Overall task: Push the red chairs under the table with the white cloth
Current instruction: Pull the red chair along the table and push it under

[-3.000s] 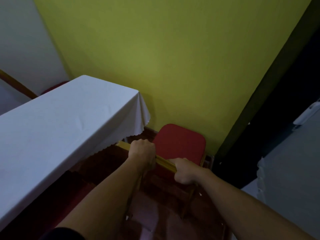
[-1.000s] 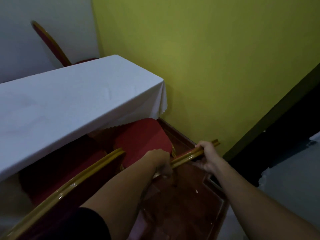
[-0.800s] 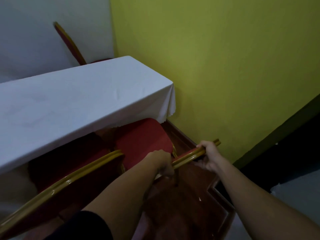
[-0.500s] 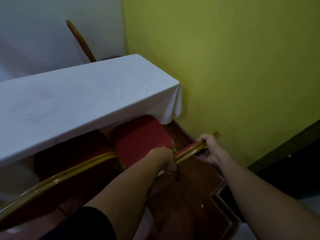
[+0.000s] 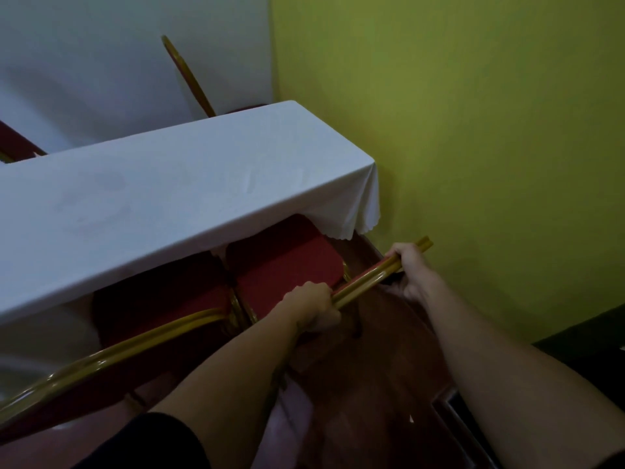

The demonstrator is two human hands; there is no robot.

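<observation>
A long table with a white cloth (image 5: 162,198) runs from the left edge to the yellow-green wall. A red chair (image 5: 284,262) with a gold frame stands at the table's right end, the front of its seat under the cloth's hem. My left hand (image 5: 313,308) and my right hand (image 5: 411,265) both grip the gold top rail of its backrest. A second red chair (image 5: 159,306) stands to its left, seat partly under the table, its gold backrest rail curving toward the lower left.
Another red chair's backrest (image 5: 187,74) rises behind the table's far side, and a further one shows at the left edge (image 5: 15,143). The yellow-green wall (image 5: 473,130) is close on the right. The floor (image 5: 372,384) is dark reddish wood.
The chair I hold has turned from facing the wall to facing the table, and its seat has slid further under the cloth. Both hands stayed on its top rail.
</observation>
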